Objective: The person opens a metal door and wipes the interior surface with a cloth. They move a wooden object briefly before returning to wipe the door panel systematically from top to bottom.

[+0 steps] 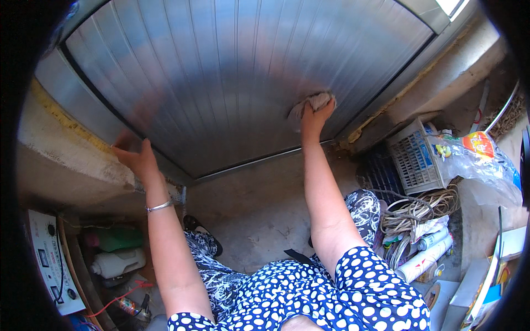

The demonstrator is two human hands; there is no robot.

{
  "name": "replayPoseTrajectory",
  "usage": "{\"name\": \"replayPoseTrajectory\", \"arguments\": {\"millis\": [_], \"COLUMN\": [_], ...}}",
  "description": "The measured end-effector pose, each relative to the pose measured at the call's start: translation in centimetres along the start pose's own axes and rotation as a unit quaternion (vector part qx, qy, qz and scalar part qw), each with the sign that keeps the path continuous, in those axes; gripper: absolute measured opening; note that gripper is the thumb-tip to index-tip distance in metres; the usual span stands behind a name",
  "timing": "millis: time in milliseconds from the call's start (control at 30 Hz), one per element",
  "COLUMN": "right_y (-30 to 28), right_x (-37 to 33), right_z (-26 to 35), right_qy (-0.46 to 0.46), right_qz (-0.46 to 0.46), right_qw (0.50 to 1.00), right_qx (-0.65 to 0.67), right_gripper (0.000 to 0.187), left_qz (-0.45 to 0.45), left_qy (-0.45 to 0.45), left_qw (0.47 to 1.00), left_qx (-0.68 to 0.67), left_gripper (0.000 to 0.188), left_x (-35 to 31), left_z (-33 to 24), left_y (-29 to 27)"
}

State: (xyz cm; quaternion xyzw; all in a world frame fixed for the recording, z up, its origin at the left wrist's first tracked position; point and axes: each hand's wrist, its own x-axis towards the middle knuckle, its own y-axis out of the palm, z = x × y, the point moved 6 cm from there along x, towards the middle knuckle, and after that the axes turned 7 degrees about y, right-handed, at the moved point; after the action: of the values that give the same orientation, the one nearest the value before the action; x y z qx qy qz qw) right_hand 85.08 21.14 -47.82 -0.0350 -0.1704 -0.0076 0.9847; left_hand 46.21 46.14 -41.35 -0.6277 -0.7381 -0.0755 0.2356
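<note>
A ribbed, shiny metal door panel fills the view ahead of me, edged by a dark seal and a metal frame. My right hand presses a crumpled beige cloth against the lower right of the panel, its fingers closed round it. At the panel's lower left edge, my left hand rests on the frame by the wall ledge, thumb and fingers apart, with nothing in it. Some of its fingertips are hard to make out against the frame. A silver bracelet circles my left wrist.
On the right stand a white plastic crate, a clear plastic bag, coiled cables and spray cans. To the left are a white control box with knobs and some plastic bottles. Concrete floor lies below.
</note>
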Motion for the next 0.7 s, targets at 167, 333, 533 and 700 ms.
{"name": "replayPoseTrajectory", "arguments": {"millis": [167,333,533,700], "right_y": [0.8,3.2,3.4,4.3], "right_x": [-2.4,-7.8,-10.8,-13.2], "right_z": [-14.5,-21.0,-33.3,-33.5], "right_qy": [0.246,0.450,0.586,0.593], "right_qz": [0.011,-0.002,0.022,0.099], "right_qw": [0.951,0.852,0.718,0.736], "right_qx": [0.185,0.266,0.376,0.311], "right_gripper": [0.080,0.049,0.034,0.036], "left_qz": [0.028,-0.028,-0.010,-0.031], "left_qy": [-0.021,-0.047,-0.026,0.025], "left_qw": [0.998,0.998,0.999,0.998], "left_qx": [-0.057,-0.044,-0.034,-0.042], "left_gripper": [0.081,0.078,0.084,0.080], "left_x": [-0.7,-0.8,-0.9,-0.7], "left_z": [-1.6,-1.0,-1.6,-0.6], "left_y": [1.0,-0.1,0.6,-0.4]}}
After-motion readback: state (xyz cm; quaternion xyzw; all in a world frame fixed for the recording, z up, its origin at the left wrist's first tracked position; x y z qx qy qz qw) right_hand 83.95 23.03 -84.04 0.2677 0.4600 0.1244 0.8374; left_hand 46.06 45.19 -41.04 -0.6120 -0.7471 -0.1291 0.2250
